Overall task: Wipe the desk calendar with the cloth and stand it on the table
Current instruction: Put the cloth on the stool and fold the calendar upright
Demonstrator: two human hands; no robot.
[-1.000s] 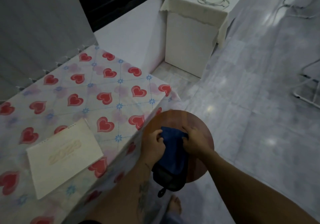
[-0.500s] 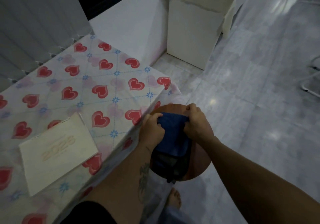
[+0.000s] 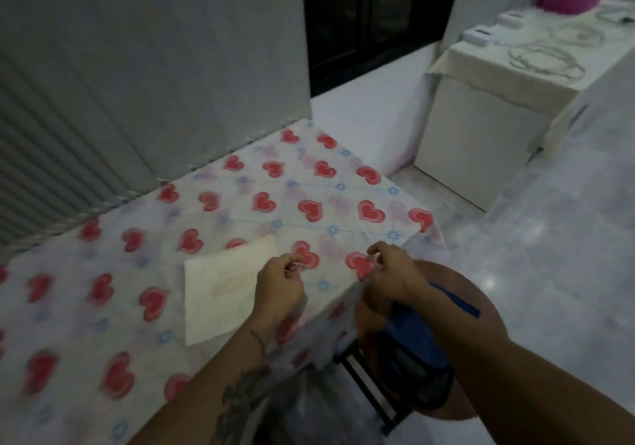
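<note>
Hovering over the near corner of the table (image 3: 240, 187), both hands are curled with nothing clearly in them: the left hand (image 3: 280, 285) has its fingers (image 3: 292, 266) bent loosely inward above the calendar's right edge, and the right hand (image 3: 391, 273) has its fingers (image 3: 376, 250) bunched near the thumb as if pinching, though blur hides whether anything is caught between them. The calendar (image 3: 223, 283) lies flat on the heart-print cover, near the table's front edge, partly under the left wrist. The cloth (image 3: 415, 338), blue, seems to sit in a dark pouch on the round stool (image 3: 481, 310) just beside the table, below the right forearm, and looks ungrasped. The main risk, as I judge it, is reaching for the calendar without the cloth and skipping the wipe. Another is the slack cover: a hand dragging across it could pull the calendar toward the edge and off. The right forearm passing above the stool could also knock the pouch to the floor. The dim light and blur make fine grips hard to judge.
</note>
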